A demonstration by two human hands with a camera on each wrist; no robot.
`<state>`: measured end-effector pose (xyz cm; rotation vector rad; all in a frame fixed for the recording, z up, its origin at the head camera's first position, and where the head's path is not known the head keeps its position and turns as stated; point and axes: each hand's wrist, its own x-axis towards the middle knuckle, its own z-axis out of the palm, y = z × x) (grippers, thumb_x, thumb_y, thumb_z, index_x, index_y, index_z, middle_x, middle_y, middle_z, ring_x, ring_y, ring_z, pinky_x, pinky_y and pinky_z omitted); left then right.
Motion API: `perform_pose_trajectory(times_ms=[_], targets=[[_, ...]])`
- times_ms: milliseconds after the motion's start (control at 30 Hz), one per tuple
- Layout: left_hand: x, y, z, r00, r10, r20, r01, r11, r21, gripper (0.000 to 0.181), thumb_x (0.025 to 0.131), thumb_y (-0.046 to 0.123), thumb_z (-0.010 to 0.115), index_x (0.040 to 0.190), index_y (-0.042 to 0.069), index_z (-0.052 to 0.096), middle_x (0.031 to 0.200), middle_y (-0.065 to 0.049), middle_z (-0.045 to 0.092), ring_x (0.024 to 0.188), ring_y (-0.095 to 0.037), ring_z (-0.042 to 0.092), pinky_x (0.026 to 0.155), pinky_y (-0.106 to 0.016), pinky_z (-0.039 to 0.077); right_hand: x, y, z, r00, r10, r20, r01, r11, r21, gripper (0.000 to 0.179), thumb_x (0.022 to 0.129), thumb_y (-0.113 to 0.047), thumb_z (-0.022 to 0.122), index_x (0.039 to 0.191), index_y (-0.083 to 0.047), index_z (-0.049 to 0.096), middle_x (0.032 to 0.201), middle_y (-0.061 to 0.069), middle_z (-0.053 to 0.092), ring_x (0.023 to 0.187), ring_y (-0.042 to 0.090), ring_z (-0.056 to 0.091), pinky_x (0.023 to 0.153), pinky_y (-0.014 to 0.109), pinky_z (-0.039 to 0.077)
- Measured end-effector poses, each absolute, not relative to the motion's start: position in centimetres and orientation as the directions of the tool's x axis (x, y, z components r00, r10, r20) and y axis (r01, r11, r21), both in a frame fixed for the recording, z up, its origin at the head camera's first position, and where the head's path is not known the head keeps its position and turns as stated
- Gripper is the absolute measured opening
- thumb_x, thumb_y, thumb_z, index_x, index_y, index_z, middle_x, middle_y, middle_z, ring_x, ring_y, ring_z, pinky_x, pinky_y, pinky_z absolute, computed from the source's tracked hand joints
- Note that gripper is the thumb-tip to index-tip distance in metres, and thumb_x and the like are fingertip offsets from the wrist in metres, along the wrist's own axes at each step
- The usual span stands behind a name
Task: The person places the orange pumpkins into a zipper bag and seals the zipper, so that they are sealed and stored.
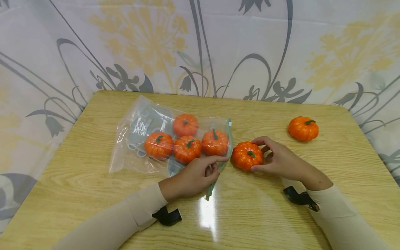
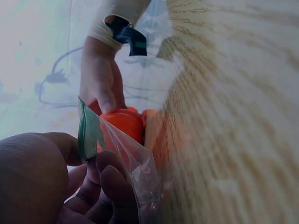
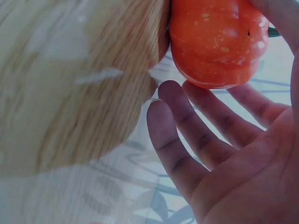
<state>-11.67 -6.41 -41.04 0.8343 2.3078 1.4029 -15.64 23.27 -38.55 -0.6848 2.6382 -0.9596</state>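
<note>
A clear zip bag (image 1: 123, 158) with a green closure lies flat on the table, holding several small orange pumpkins (image 1: 158, 145) with green stems. My left hand (image 1: 193, 176) pinches the bag's open edge (image 2: 87, 135) between thumb and fingers. Just outside that edge, my right hand (image 1: 282, 160) holds another orange pumpkin (image 1: 247, 156) between the thumb and fingertips. In the right wrist view the same pumpkin (image 3: 217, 44) shows its underside close to the table, while some fingers (image 3: 163, 126) stay apart from it. Whether it touches the bag's edge, I cannot tell.
One more orange pumpkin (image 1: 303, 128) sits at the back right of the wooden table (image 1: 78, 173). Behind the table hangs a flower-patterned cloth (image 1: 212, 45). Each wrist carries a black camera mount (image 1: 167, 216).
</note>
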Motion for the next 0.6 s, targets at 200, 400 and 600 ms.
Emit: perform_pose_trajectory(times_ms=[200,400,600], targets=[[-11.69,-6.38,-40.92,-0.781,0.623,0.036,0.323,0.354,0.877,0.044,0.100,0.008,0.055,0.144,0.012,0.054,0.090,0.001,0.057,0.068,-0.005,0.046,0.060,-0.017,0.043,-15.58,23.15,-38.58,-0.856,-0.512,-0.065,-0.356,0.677,-0.645,0.069,0.080,-0.032,0.085,0.135,-0.010,0.051,0.126,0.007,0.062,0.103,0.019,0.061,0.083,0.029,0.056],[-11.70,-6.22,-40.97,-0.788,0.613,0.053,0.330,0.348,0.878,0.042,0.101,0.009,0.054,0.143,0.013,0.055,0.090,0.001,0.057,0.069,-0.005,0.046,0.060,-0.017,0.043,-15.25,22.80,-38.48,-0.854,-0.519,-0.040,-0.378,0.671,-0.638,0.066,0.079,-0.034,0.086,0.133,-0.011,0.053,0.123,0.004,0.065,0.102,0.018,0.062,0.085,0.031,0.056],[-11.54,-6.16,-40.73,-0.800,0.596,0.071,0.323,0.329,0.887,0.042,0.101,0.009,0.054,0.142,0.012,0.055,0.091,0.000,0.056,0.070,-0.007,0.047,0.062,-0.018,0.043,-15.02,22.29,-38.44,-0.852,-0.523,0.029,-0.421,0.650,-0.632,0.068,0.076,-0.028,0.088,0.132,-0.009,0.054,0.124,0.005,0.065,0.100,0.018,0.063,0.084,0.031,0.057]])
